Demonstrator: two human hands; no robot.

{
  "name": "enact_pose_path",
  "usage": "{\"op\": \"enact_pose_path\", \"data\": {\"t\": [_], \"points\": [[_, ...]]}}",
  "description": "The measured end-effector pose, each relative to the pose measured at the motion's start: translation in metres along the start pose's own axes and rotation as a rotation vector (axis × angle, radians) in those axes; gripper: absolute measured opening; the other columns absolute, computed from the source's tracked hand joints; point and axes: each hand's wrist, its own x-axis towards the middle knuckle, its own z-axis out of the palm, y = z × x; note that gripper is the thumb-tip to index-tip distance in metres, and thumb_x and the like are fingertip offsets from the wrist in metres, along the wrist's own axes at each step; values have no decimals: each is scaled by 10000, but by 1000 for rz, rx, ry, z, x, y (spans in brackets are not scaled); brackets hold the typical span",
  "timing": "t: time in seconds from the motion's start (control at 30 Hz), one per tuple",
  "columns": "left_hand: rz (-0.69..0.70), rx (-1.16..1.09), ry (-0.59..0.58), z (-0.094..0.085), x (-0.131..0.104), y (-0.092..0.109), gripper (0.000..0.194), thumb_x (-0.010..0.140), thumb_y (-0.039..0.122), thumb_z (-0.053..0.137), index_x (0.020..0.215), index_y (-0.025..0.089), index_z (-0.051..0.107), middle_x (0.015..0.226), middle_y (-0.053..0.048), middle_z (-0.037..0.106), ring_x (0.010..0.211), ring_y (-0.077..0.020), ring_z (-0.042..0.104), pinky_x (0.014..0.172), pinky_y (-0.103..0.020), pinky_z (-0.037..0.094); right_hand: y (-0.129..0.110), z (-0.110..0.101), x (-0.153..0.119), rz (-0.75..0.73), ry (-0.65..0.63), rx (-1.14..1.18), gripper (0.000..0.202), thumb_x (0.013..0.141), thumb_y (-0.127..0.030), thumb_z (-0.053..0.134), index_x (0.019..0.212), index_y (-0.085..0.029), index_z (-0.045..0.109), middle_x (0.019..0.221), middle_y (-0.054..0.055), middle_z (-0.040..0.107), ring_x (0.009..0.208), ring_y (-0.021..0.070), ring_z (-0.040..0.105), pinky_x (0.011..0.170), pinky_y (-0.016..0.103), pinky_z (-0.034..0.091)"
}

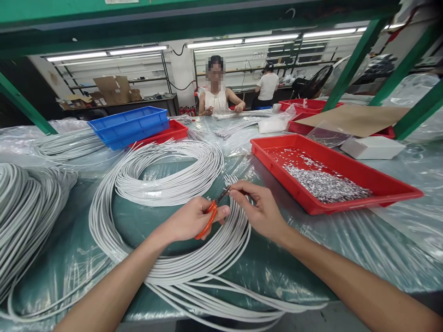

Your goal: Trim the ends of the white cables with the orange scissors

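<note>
My left hand point(195, 217) is closed around the orange handles of a small pair of scissors point(209, 220). The dark blades angle up to the right and meet the fingertips of my right hand point(258, 205). Thumb and forefinger of that hand are pinched together at the blade tips; what lies between them is too small to make out. Just beneath both hands runs a coil of grey-white cable point(194, 269), its cut ends bunched near the blades. Behind it lies another coil of the same cable point(173, 191).
A red tray point(387, 191) with many small metal pieces stands to the right. At left rises a thick cable bundle point(27, 216). A blue bin point(129, 127) rests over a red one. Green frame posts point(353, 64) flank the table. A co-worker point(216, 99) sits opposite.
</note>
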Motion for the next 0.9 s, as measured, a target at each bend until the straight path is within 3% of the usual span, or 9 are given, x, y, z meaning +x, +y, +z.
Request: {"op": "enact_pose_path", "data": {"t": [0.1, 0.23, 0.4, 0.6, 0.9], "points": [[1, 27, 14, 0, 1, -4, 477, 883, 572, 495, 777, 133, 646, 429, 52, 427, 408, -84, 376, 450, -215, 288, 2, -1, 4, 192, -97, 270, 218, 856, -356, 614, 751, -172, 664, 673, 9, 559, 601, 131, 457, 577, 275, 370], [17, 60, 35, 1, 1, -6, 423, 876, 540, 520, 739, 147, 593, 464, 63, 372, 439, -80, 327, 450, -217, 237, 4, -4, 8, 480, -232, 634, 230, 795, -345, 674, 676, -155, 629, 542, -46, 359, 519, 99, 341, 522, 245, 339], [32, 157, 62, 2, 1, -6, 464, 860, 521, 542, 592, 180, 375, 539, 56, 286, 521, -80, 247, 477, -223, 214, 7, -10, 10, 679, -429, 876, 226, 798, -260, 641, 625, -152, 545, 554, -69, 213, 501, 87, 234, 501, 234, 334], [46, 280, 123, 1, 4, -12, 477, 849, 505, 549, 592, 187, 303, 569, 51, 251, 557, -88, 206, 490, -231, 204, 9, -12, 10, 763, -490, 1002, 261, 814, -201, 580, 591, -168, 449, 559, -76, 154, 488, 85, 177, 511, 240, 347], [78, 286, 252, -2, 5, -9, 454, 831, 485, 593, 578, 177, 374, 557, 50, 311, 552, -87, 254, 496, -226, 231, 9, -8, 9, 704, -476, 1076, 299, 880, -238, 545, 605, -172, 449, 529, -81, 157, 464, 87, 178, 524, 239, 368]]}}
